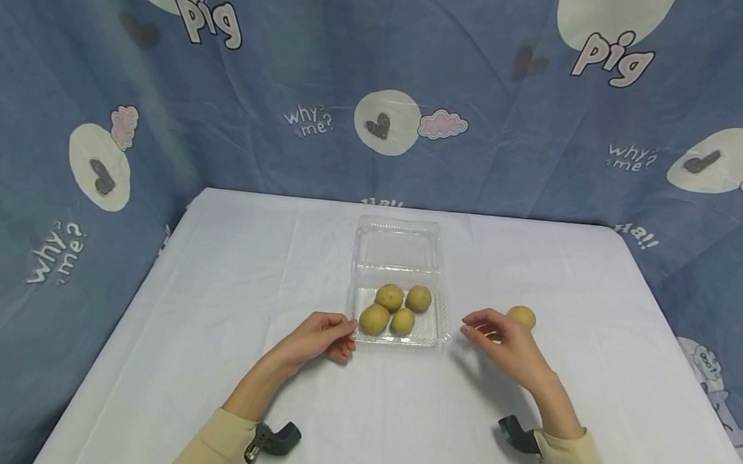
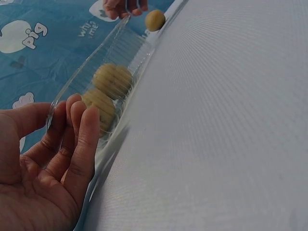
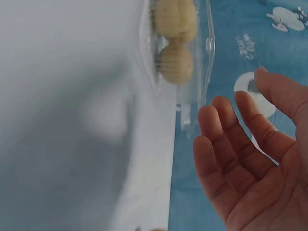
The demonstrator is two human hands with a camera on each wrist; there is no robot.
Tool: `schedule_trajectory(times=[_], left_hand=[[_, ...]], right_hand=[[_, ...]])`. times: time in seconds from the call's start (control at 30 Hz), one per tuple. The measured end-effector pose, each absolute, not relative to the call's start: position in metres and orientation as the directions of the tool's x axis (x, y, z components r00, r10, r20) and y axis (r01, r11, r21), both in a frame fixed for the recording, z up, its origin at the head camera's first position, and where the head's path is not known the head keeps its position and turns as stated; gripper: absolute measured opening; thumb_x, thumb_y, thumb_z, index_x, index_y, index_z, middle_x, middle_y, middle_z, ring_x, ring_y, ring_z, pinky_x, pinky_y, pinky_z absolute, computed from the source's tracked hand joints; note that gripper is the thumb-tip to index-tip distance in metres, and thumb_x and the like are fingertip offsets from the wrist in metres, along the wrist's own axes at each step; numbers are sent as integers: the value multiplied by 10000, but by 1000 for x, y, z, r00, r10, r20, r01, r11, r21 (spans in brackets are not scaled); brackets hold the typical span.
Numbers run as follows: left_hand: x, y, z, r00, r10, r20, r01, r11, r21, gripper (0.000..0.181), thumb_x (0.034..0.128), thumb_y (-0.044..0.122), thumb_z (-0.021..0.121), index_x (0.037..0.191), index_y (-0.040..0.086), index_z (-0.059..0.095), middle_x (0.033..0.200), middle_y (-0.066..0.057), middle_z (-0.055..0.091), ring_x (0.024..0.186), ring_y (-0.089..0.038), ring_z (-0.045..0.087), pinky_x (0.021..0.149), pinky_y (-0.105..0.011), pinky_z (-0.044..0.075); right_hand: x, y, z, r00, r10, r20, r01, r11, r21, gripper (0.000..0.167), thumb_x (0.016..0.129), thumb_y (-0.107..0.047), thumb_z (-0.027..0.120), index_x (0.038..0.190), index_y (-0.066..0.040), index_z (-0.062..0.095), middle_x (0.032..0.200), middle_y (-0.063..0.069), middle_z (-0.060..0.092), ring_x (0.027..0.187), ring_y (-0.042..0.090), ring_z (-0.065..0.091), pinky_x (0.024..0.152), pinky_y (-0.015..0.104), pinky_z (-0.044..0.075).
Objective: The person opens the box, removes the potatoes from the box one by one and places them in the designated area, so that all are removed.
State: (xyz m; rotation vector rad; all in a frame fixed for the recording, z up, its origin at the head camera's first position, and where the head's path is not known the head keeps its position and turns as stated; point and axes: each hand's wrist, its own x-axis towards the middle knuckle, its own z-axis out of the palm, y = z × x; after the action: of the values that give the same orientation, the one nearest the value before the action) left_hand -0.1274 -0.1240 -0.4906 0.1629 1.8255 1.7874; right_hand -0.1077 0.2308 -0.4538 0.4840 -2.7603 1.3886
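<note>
A clear plastic clamshell container (image 1: pixel 432 333) lies on the table with its lid (image 1: pixel 398 249) folded back, away from me. Several round, dull-yellow, potato-like items (image 1: pixel 390 297) sit in its base. My left hand (image 1: pixel 325 336) pinches the near left corner of the base; in the left wrist view the thumb and fingers meet on its rim (image 2: pixel 72 79). To the right of the container, my right hand (image 1: pixel 509 346) hovers with loosely bent fingers and nothing between them. Another potato-like item (image 1: pixel 522 316) lies just beyond that hand, partly hidden by it.
A white cloth (image 1: pixel 243 274) covers the table. Behind it and at the sides hangs a blue printed curtain (image 1: pixel 324 166). Black wrist-camera mounts (image 1: pixel 279 439) stick out from both sleeves above the cloth.
</note>
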Motion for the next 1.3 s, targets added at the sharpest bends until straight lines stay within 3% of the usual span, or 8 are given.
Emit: schedule_trajectory(times=[0.7, 0.97, 1.3], left_hand=[[-127, -124, -490, -845, 439, -304, -289, 102, 952, 274, 999, 200, 588, 883, -47, 611, 799, -100, 642, 681, -155, 626, 650, -303, 575], [-125, -120, -485, -885, 377, -273, -256, 94, 962, 175, 969, 113, 624, 991, -19, 511, 829, -140, 672, 687, -165, 646, 650, -317, 580], [-125, -118, -481, -889, 353, -291, -281, 81, 956, 362, 968, 80, 616, 1232, -46, 403, 836, -136, 663, 690, -185, 651, 640, -315, 575]], right_hand=[[-122, 194, -446, -897, -350, 270, -433, 568, -700, 184, 870, -125, 755, 1041, -65, 723, 933, -51, 698, 844, 118, 649, 718, 354, 568], [-123, 180, -449, -880, -395, 262, -463, 595, -657, 202, 888, -175, 742, 1056, -65, 718, 959, -56, 684, 890, 175, 637, 757, 428, 537], [-123, 166, -453, -848, -451, 278, -522, 622, -583, 186, 879, -164, 753, 1033, -66, 717, 962, 2, 686, 896, 202, 631, 801, 382, 513]])
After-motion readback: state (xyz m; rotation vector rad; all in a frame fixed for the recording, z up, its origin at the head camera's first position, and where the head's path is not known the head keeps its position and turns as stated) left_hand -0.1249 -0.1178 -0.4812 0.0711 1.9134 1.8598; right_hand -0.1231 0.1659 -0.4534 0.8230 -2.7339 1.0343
